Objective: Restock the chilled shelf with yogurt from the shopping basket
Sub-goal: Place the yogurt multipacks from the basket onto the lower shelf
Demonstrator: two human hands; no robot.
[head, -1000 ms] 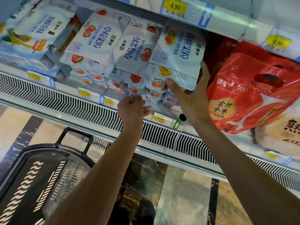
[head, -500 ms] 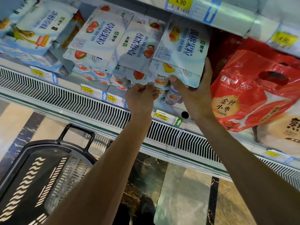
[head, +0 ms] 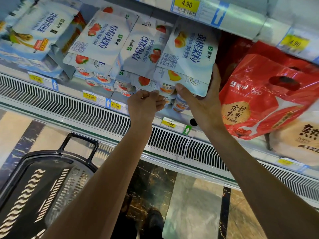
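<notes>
A white peach yogurt multipack (head: 188, 54) leans on the chilled shelf (head: 69, 83), tilted up on other cups. My right hand (head: 202, 100) grips its lower right corner, thumb across the front flap and fingers behind the edge. My left hand (head: 145, 104) is curled at the pack's lower left, fingertips touching the cups under it. Two strawberry yogurt packs (head: 103, 40) lean to its left. The black shopping basket (head: 39, 187) sits on the floor at the lower left; no yogurt shows in the part I can see.
A large red bag (head: 259, 97) of milk drink stands right beside the peach pack. A blue-white pack (head: 34, 31) fills the far left. An upper shelf edge with price tags (head: 187, 5) hangs above. A slotted vent grille (head: 77, 109) runs below the shelf.
My left hand rose from below the shelf edge up to the cups under the peach pack. My right hand stayed on the pack's corner; the pack has barely shifted.
</notes>
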